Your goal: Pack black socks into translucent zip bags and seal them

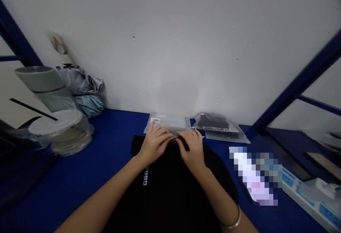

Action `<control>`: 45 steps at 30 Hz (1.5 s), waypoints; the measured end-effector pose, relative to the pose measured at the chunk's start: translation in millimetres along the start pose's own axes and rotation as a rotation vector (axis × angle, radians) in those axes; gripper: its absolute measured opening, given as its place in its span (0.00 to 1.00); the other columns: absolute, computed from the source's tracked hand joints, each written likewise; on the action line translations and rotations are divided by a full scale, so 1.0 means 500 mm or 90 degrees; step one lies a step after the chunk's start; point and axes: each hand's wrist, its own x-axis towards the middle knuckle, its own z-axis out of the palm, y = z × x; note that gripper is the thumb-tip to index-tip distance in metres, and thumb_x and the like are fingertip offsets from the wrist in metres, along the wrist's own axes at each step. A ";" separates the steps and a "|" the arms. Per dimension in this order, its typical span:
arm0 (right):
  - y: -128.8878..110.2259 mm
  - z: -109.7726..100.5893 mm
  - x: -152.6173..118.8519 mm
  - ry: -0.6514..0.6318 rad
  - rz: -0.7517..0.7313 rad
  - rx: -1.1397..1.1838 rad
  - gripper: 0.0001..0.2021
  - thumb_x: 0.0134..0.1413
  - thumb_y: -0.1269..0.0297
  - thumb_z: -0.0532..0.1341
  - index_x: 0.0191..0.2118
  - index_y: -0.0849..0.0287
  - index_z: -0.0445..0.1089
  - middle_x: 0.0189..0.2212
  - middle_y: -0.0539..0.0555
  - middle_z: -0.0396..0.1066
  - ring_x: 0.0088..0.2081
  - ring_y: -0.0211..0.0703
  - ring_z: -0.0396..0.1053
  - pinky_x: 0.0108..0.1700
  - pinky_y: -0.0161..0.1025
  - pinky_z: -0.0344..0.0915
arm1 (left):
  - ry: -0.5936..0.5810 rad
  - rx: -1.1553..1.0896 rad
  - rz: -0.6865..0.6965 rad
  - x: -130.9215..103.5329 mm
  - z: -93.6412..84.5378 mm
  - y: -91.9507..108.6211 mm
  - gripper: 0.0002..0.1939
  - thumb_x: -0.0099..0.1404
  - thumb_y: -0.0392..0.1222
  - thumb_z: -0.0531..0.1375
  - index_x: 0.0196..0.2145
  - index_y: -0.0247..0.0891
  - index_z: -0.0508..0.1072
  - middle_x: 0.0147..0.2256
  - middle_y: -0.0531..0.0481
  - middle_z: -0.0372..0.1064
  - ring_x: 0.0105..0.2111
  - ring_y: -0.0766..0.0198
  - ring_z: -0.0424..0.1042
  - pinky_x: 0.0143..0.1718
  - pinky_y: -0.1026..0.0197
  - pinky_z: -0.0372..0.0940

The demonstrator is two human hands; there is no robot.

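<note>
Black cloth (170, 194) with white lettering lies over the blue table edge, under both forearms. My left hand (156, 142) and my right hand (192, 147) meet near its far edge, fingertips pinched close together. Between the fingertips a thin, small item shows, too small to make out. Just behind the hands lies a clear plastic bag (170, 120) with a barcode label. A silver bangle is on the right wrist.
Packaged dark items (213, 122) lie at the back right. A lit phone (252, 176) and a power strip (306, 199) are at right. A lidded cup (64, 133), green bottle (48, 87) and umbrella (87, 94) stand at left. A wall (173, 48) rises behind.
</note>
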 end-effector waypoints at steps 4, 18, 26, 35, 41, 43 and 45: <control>-0.001 -0.002 0.001 -0.023 -0.018 -0.018 0.06 0.52 0.72 0.55 0.33 0.57 0.67 0.31 0.50 0.71 0.36 0.39 0.66 0.53 0.50 0.51 | 0.000 0.047 0.032 0.000 -0.003 0.001 0.07 0.61 0.35 0.53 0.31 0.39 0.70 0.28 0.53 0.69 0.34 0.65 0.66 0.53 0.43 0.47; 0.003 0.000 -0.003 0.010 -0.073 -0.045 0.05 0.51 0.74 0.55 0.31 0.58 0.67 0.28 0.50 0.71 0.34 0.38 0.66 0.51 0.48 0.52 | 0.062 0.170 0.152 -0.007 -0.001 0.003 0.08 0.59 0.32 0.55 0.36 0.39 0.70 0.31 0.51 0.70 0.40 0.60 0.67 0.53 0.38 0.46; -0.002 0.003 -0.005 0.019 -0.072 -0.034 0.05 0.51 0.75 0.55 0.31 0.59 0.66 0.27 0.50 0.70 0.34 0.38 0.66 0.49 0.47 0.54 | 0.043 0.122 0.106 -0.005 0.000 0.013 0.07 0.60 0.32 0.54 0.34 0.39 0.70 0.29 0.53 0.71 0.41 0.60 0.66 0.54 0.37 0.42; -0.004 0.008 -0.004 0.010 -0.049 -0.019 0.05 0.50 0.75 0.55 0.30 0.59 0.66 0.27 0.50 0.70 0.34 0.38 0.66 0.49 0.46 0.54 | 0.013 0.168 0.089 -0.003 -0.002 0.027 0.07 0.60 0.33 0.53 0.31 0.38 0.70 0.30 0.52 0.71 0.44 0.57 0.65 0.54 0.36 0.39; -0.004 0.005 -0.004 0.007 -0.051 -0.030 0.05 0.51 0.74 0.55 0.30 0.58 0.66 0.28 0.49 0.71 0.34 0.38 0.66 0.49 0.46 0.54 | 0.001 0.199 0.104 -0.002 -0.004 0.029 0.07 0.60 0.32 0.52 0.31 0.37 0.70 0.30 0.52 0.71 0.43 0.57 0.66 0.54 0.35 0.39; -0.005 0.004 -0.004 0.003 -0.053 -0.035 0.05 0.51 0.74 0.55 0.30 0.58 0.66 0.28 0.49 0.71 0.34 0.38 0.66 0.49 0.46 0.53 | 0.007 0.210 0.107 -0.003 -0.003 0.027 0.08 0.60 0.31 0.51 0.29 0.38 0.69 0.29 0.52 0.70 0.43 0.56 0.66 0.54 0.35 0.39; -0.006 0.004 -0.004 0.002 -0.057 -0.042 0.05 0.51 0.74 0.56 0.30 0.58 0.66 0.28 0.49 0.70 0.34 0.38 0.66 0.49 0.46 0.53 | 0.030 0.218 0.098 -0.004 -0.002 0.024 0.08 0.59 0.31 0.52 0.28 0.38 0.69 0.29 0.52 0.70 0.41 0.57 0.66 0.53 0.35 0.41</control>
